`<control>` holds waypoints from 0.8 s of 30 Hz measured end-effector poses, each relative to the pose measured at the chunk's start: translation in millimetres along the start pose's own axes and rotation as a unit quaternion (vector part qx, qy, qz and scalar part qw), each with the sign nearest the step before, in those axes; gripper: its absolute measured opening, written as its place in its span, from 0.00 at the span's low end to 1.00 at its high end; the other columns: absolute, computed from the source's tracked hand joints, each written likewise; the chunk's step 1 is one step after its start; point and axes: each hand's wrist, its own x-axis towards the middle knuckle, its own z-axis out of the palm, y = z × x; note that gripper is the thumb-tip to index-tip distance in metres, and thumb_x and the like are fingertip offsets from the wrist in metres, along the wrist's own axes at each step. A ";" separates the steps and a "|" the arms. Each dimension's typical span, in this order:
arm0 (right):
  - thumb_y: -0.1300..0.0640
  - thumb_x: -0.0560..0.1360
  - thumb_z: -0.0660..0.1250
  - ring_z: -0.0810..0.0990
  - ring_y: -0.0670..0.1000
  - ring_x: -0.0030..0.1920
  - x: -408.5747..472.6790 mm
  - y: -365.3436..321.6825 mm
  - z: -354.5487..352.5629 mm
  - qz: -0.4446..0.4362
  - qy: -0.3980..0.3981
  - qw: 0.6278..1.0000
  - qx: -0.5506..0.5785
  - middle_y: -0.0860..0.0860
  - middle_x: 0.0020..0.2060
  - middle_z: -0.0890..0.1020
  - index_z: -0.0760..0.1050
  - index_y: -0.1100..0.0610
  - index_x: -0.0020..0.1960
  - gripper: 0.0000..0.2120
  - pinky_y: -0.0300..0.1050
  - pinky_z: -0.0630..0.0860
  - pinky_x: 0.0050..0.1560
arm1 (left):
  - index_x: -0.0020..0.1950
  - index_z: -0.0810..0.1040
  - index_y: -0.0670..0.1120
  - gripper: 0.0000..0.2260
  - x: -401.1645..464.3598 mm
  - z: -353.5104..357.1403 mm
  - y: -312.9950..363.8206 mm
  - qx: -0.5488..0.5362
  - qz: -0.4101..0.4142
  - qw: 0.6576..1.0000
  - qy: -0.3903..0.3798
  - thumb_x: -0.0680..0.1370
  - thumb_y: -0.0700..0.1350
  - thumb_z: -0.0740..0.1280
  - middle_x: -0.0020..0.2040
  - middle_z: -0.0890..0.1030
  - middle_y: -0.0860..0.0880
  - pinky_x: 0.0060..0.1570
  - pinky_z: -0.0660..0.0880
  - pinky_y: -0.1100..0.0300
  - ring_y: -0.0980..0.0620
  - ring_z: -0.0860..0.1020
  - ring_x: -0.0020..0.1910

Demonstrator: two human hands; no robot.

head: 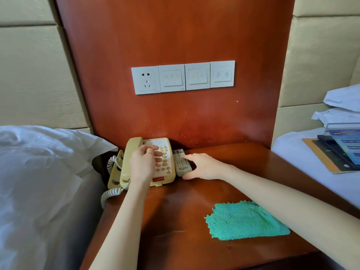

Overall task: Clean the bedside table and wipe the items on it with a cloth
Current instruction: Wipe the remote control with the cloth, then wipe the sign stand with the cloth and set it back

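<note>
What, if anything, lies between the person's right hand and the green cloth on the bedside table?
Nothing visible does. The right hand is at the remote beside the phone, and the cloth lies flat nearer the table's front edge. Only bare table shows between them. The right forearm passes over the cloth's right edge.
</note>
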 end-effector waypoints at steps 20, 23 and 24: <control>0.57 0.76 0.66 0.78 0.41 0.45 -112.3 88.1 -103.4 0.043 0.211 0.974 0.077 0.44 0.44 0.81 0.81 0.50 0.52 0.08 0.28 0.70 0.42 | 0.48 0.79 0.49 0.09 -39.6 75.4 5.8 0.288 0.263 0.889 -0.240 0.79 0.39 0.60 0.35 0.80 0.55 0.44 0.73 0.61 0.58 0.77 0.34; 0.60 0.75 0.67 0.78 0.42 0.44 -140.9 112.9 -123.1 0.075 0.245 0.962 0.091 0.43 0.40 0.81 0.80 0.49 0.48 0.08 0.27 0.69 0.41 | 0.47 0.79 0.48 0.09 -45.4 114.4 26.0 0.276 0.273 0.878 -0.279 0.78 0.39 0.61 0.34 0.81 0.55 0.43 0.74 0.62 0.56 0.79 0.34; 0.61 0.74 0.66 0.79 0.43 0.42 -150.1 121.4 -128.1 0.087 0.259 0.957 0.098 0.42 0.39 0.81 0.81 0.50 0.47 0.08 0.25 0.69 0.40 | 0.47 0.79 0.48 0.09 -47.8 128.1 32.4 0.270 0.268 0.878 -0.292 0.78 0.39 0.60 0.35 0.81 0.54 0.42 0.75 0.62 0.55 0.79 0.34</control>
